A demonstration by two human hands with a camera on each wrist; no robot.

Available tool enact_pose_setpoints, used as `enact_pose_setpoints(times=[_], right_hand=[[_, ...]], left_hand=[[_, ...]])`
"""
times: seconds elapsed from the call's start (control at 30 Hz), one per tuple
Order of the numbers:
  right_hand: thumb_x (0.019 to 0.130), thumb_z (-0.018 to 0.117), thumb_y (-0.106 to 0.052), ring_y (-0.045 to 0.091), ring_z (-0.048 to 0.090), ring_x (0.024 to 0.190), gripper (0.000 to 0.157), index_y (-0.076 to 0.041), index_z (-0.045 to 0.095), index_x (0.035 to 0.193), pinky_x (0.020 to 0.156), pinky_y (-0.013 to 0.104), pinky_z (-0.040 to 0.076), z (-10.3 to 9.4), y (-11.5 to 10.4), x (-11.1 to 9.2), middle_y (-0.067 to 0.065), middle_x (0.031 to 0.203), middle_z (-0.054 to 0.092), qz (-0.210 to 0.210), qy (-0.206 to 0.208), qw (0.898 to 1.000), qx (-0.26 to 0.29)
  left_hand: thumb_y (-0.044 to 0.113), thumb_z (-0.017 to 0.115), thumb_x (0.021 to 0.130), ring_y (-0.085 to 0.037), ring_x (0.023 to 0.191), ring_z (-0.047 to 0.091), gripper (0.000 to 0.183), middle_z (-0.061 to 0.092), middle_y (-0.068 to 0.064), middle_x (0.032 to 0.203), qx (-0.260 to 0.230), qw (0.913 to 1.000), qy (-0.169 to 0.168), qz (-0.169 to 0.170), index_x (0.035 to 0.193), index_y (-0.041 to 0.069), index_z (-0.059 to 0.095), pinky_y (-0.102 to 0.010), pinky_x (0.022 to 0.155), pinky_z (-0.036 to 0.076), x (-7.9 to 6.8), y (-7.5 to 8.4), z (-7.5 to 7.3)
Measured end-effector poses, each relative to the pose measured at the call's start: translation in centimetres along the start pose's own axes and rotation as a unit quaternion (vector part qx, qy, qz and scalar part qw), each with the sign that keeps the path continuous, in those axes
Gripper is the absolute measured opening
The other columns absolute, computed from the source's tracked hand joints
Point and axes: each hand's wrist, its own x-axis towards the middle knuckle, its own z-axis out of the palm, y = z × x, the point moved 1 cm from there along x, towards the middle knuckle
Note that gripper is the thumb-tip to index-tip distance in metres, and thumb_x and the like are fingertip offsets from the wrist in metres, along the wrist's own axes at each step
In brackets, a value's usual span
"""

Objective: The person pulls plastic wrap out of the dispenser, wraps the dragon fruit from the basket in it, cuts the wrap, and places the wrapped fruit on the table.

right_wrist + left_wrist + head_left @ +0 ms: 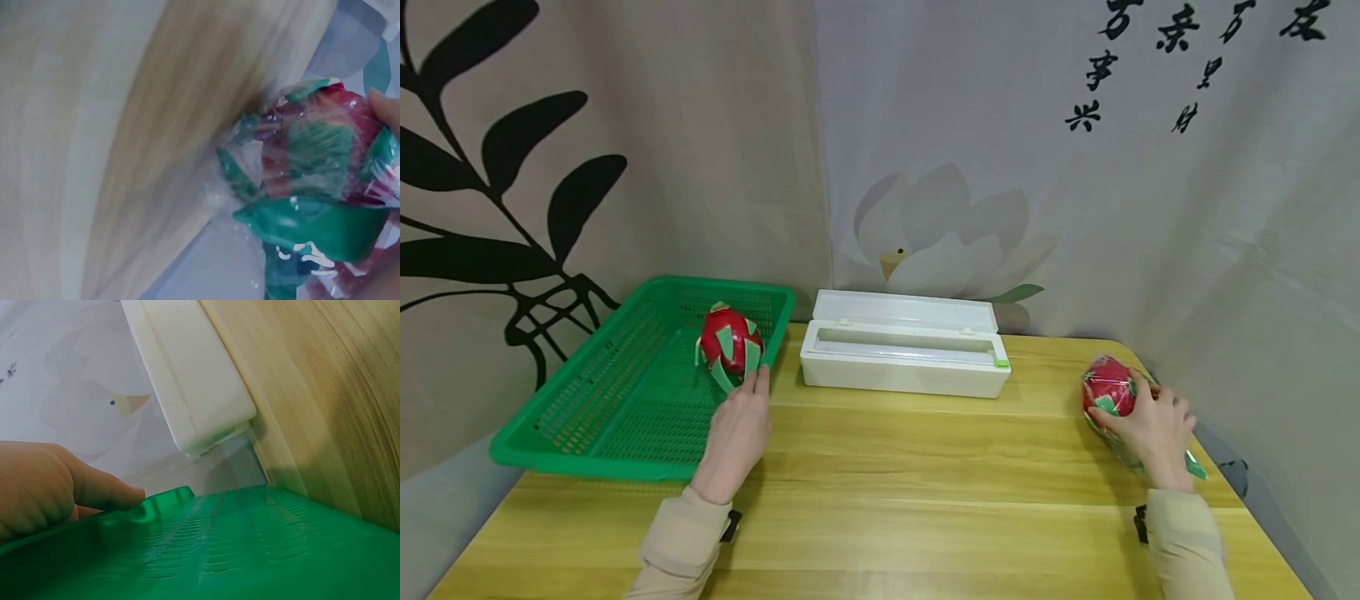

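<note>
While the thumb spreads to one side and the fingers arch over the other, the right hand (1157,429) grasps a round red dragon fruit (1108,392) with green scales, bundled in clear, crinkled film (312,150), near the right edge of the yellow, wood-grained bench (940,517); that wide hold probably keeps the slippery wrap from bunching. The film is glossy and catches sharp highlights. Well to the left, the left hand (739,429) reaches over the rim of a shallow green slotted-plastic basket (587,467), fingers straight and gripping nothing; whether their tips touch the unwrapped red dragon fruit (722,337) inside is hard to tell. That fruit sits near the basket's right wall, likely for easy reach. Between the two fruits stands a long white box (895,379), its lid (902,310) tipped back, apparently leaving the pale roll (902,353) inside accessible. Behind hangs a softly creased, printed cloth (1150,208).
</note>
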Motion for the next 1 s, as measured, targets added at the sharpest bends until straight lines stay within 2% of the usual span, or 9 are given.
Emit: enact_pose_setpoints(times=[0.13, 0.3, 0.67, 1.0], right_hand=[[0.069, 0.081, -0.045, 0.06, 0.032, 0.107, 0.092, -0.009, 0.036, 0.142, 0.079, 0.072, 0.028, 0.4, -0.8, -0.1, 0.04, 0.126, 0.036, -0.039, 0.022, 0.999, -0.03], [0.066, 0.083, -0.044, 0.061, 0.033, 0.107, 0.094, -0.016, 0.036, 0.142, 0.076, 0.074, 0.03, 0.8, -1.8, -0.3, 0.039, 0.129, 0.033, -0.078, 0.013, 0.996, -0.04], [0.069, 0.081, -0.046, 0.062, 0.034, 0.111, 0.094, -0.017, 0.032, 0.145, 0.077, 0.074, 0.033, 0.5, -2.0, -0.7, 0.039, 0.131, 0.033, -0.081, -0.001, 0.996, -0.039], [0.074, 0.076, -0.046, 0.065, 0.03, 0.117, 0.092, -0.016, 0.03, 0.147, 0.081, 0.077, 0.029, 0.2, -2.3, -0.9, 0.041, 0.138, 0.027, -0.069, -0.009, 0.997, -0.025]], left_hand=[[-0.01, 0.059, 0.078, -0.046, 0.089, 0.063, 0.053, 0.056, -0.037, 0.121, -0.001, 1.0, 0.004, 0.001, 0.13, -0.016, 0.046, -0.05, 0.065, 0.055, 0.0, 0.1, 0.1], [-0.01, 0.059, 0.078, -0.046, 0.089, 0.063, 0.053, 0.056, -0.037, 0.12, -0.003, 1.0, 0.006, 0.005, 0.129, -0.016, 0.046, -0.05, 0.065, 0.055, 0.0, 0.0, 0.0], [-0.01, 0.058, 0.078, -0.045, 0.085, 0.063, 0.053, 0.057, -0.036, 0.119, 0.0, 0.9999, 0.011, 0.009, 0.129, -0.016, 0.047, -0.048, 0.062, 0.055, -0.1, -0.1, 0.1], [-0.01, 0.058, 0.079, -0.046, 0.089, 0.062, 0.053, 0.056, -0.037, 0.121, -0.003, 1.0, 0.001, 0.002, 0.13, -0.015, 0.046, -0.05, 0.065, 0.055, -0.1, -0.2, 0.2]])
